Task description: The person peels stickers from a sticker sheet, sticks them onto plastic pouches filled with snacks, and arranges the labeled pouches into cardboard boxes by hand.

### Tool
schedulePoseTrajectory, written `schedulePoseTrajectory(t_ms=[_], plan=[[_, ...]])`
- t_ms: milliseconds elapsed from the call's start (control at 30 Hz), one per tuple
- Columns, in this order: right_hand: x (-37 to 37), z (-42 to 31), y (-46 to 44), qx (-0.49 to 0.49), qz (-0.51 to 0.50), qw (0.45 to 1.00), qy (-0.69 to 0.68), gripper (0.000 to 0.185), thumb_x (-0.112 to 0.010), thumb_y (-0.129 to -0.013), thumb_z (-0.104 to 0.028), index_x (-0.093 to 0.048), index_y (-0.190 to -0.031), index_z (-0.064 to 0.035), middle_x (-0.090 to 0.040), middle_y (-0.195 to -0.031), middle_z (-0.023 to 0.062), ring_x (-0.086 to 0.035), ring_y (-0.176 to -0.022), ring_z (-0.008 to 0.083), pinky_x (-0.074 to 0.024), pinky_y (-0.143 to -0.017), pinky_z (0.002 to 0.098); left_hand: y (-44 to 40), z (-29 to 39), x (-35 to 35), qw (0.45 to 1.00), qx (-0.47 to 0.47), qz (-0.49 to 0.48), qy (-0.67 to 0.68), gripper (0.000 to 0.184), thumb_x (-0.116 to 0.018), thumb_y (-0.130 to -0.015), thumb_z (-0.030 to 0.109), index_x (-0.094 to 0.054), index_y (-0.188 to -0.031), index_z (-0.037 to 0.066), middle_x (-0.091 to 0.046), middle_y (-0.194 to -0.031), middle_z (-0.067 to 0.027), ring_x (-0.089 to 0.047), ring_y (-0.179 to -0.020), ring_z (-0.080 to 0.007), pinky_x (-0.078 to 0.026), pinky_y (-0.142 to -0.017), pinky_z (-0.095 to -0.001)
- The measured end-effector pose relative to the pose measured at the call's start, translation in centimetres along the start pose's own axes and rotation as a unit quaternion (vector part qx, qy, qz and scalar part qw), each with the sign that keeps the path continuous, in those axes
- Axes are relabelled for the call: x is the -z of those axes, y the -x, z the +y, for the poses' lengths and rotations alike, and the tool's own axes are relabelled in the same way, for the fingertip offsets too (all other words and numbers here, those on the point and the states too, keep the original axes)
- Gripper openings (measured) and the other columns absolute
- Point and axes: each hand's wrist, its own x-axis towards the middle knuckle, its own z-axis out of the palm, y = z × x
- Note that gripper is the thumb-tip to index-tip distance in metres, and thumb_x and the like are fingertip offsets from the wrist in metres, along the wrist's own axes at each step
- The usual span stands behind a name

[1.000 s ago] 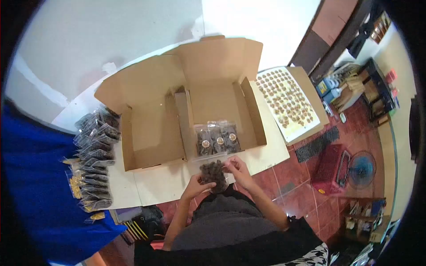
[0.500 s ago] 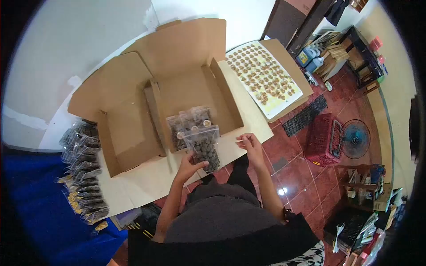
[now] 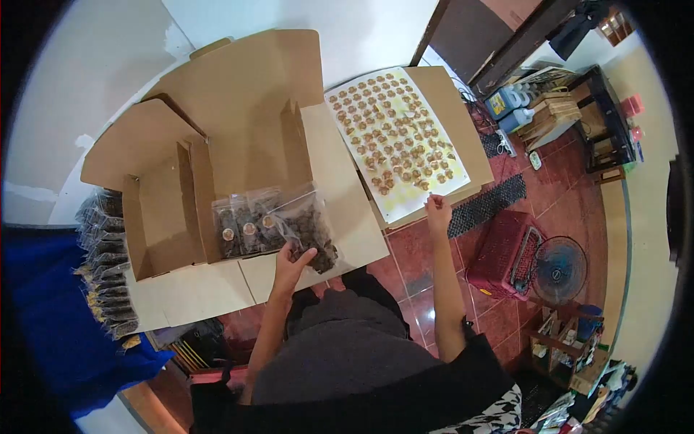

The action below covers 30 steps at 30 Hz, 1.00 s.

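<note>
My left hand [image 3: 290, 269] is closed on the lower left side of a clear plastic bag [image 3: 312, 230] filled with dark, round lumps, tilted over the table's front edge. My right hand [image 3: 438, 211] has its fingers pinched together at the lower right edge of a white sheet [image 3: 391, 209] covered with rows of round, gold-brown stickers. Whatever those fingertips hold, if anything, is too small to make out. Beside the held bag, several filled bags [image 3: 248, 230] with round stickers stand in the front of an open cardboard box [image 3: 249, 155].
Left of that box stands a second open cardboard box [image 3: 165, 235]. Many filled bags [image 3: 108, 267] are lined up along the table's left end, by a blue cloth [image 3: 43, 311]. Flat cardboard [image 3: 463, 137] lies under the sheet. A red crate [image 3: 499, 253] and fan [image 3: 560, 269] stand on the floor.
My right hand has moved from near the bag, right and up, to the sticker sheet's edge. The view has turned rightward. My left hand still holds the bag, now more tilted.
</note>
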Motion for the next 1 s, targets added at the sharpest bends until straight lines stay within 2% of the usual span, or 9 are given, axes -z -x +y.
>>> schedulePoseTrajectory(t_ms=[133,267,300,433,667,767,833,933,1000], plan=[[-0.7,3.7,-5.7,0.094,0.022,0.985,0.139,0.018,-0.056,-0.070,-0.010,-0.052,-0.084,0.0009,-0.055,-0.073,0.0108,-0.055,-0.064,0.0186,-0.0445,-0.056,0.0280,-0.9,0.2,-3.0,0.999,-0.018,0.035,0.015,0.041,-0.062,-0.071,0.010,-0.045,-0.105,-0.004,-0.054,-0.095,-0.0086,-0.051,-0.086,-0.0147,-0.041,-0.075,-0.0256],[-1.9,4.0,-6.2,0.067,0.042,0.954,0.290,0.029,-0.058,-0.066,-0.015,-0.051,-0.092,-0.0022,-0.052,-0.083,0.0139,-0.052,-0.077,0.0262,-0.0412,-0.068,0.0358,-1.0,1.1,-4.5,0.997,0.000,0.071,-0.001,0.041,-0.062,-0.071,0.010,-0.044,-0.105,-0.005,-0.053,-0.097,-0.0089,-0.051,-0.087,-0.0154,-0.040,-0.077,-0.0259],[-2.1,4.3,-6.1,0.018,0.022,0.964,0.263,0.035,-0.057,-0.068,-0.016,-0.048,-0.099,-0.0026,-0.049,-0.090,0.0156,-0.048,-0.084,0.0292,-0.0391,-0.071,0.0377,-1.1,1.2,-4.8,0.997,-0.006,0.080,0.010,0.041,-0.062,-0.072,0.010,-0.044,-0.105,-0.005,-0.052,-0.097,-0.0091,-0.051,-0.087,-0.0154,-0.040,-0.077,-0.0261],[-2.3,4.1,-5.5,0.021,0.000,0.949,0.314,0.036,-0.054,-0.070,-0.016,-0.047,-0.103,-0.0033,-0.043,-0.097,0.0166,-0.044,-0.092,0.0304,-0.0388,-0.075,0.0392,-1.4,1.0,-5.2,0.995,-0.017,0.101,0.003,0.041,-0.062,-0.072,0.010,-0.044,-0.105,-0.005,-0.052,-0.097,-0.0094,-0.050,-0.087,-0.0152,-0.039,-0.078,-0.0260],[-2.0,3.5,-5.5,-0.013,0.013,0.962,0.274,0.024,-0.055,-0.072,-0.017,-0.052,-0.091,-0.0019,-0.043,-0.093,0.0164,-0.049,-0.082,0.0291,-0.0416,-0.071,0.0363,-2.1,1.0,-6.8,0.995,0.007,0.100,-0.005,0.039,-0.062,-0.072,0.011,-0.044,-0.104,-0.004,-0.052,-0.097,-0.0089,-0.049,-0.088,-0.0150,-0.039,-0.078,-0.0257],[-1.6,4.8,-5.6,0.033,0.033,0.973,0.228,0.020,-0.056,-0.072,-0.017,-0.053,-0.085,-0.0010,-0.045,-0.086,0.0151,-0.050,-0.077,0.0283,-0.0427,-0.065,0.0349,-2.3,1.3,-7.5,0.998,-0.008,0.062,0.004,0.039,-0.062,-0.072,0.011,-0.045,-0.104,-0.004,-0.052,-0.098,-0.0089,-0.049,-0.089,-0.0150,-0.039,-0.079,-0.0261],[-1.4,4.7,-5.3,0.142,0.059,0.961,0.228,0.013,-0.055,-0.070,-0.010,-0.052,-0.079,-0.0016,-0.049,-0.081,0.0121,-0.051,-0.071,0.0247,-0.0445,-0.059,0.0344,-2.2,1.6,-7.8,0.998,0.010,0.058,0.010,0.039,-0.061,-0.073,0.010,-0.044,-0.105,-0.003,-0.051,-0.099,-0.0090,-0.049,-0.090,-0.0150,-0.039,-0.079,-0.0263],[-0.9,2.1,-4.2,0.053,0.044,0.994,0.090,0.017,-0.058,-0.071,-0.014,-0.053,-0.080,-0.0003,-0.053,-0.076,0.0110,-0.053,-0.067,0.0207,-0.0451,-0.055,0.0285,-2.5,1.0,-7.4,0.999,-0.002,0.045,0.009,0.039,-0.061,-0.073,0.011,-0.044,-0.105,-0.004,-0.052,-0.099,-0.0091,-0.049,-0.090,-0.0149,-0.039,-0.079,-0.0265],[-0.7,0.2,-3.2,0.027,0.031,0.995,0.086,0.018,-0.059,-0.073,-0.015,-0.053,-0.080,0.0004,-0.056,-0.073,0.0088,-0.053,-0.065,0.0148,-0.0450,-0.054,0.0248,-2.5,1.1,-7.4,0.999,-0.004,0.043,0.017,0.039,-0.061,-0.073,0.011,-0.044,-0.105,-0.003,-0.052,-0.099,-0.0090,-0.049,-0.090,-0.0149,-0.039,-0.079,-0.0264]])
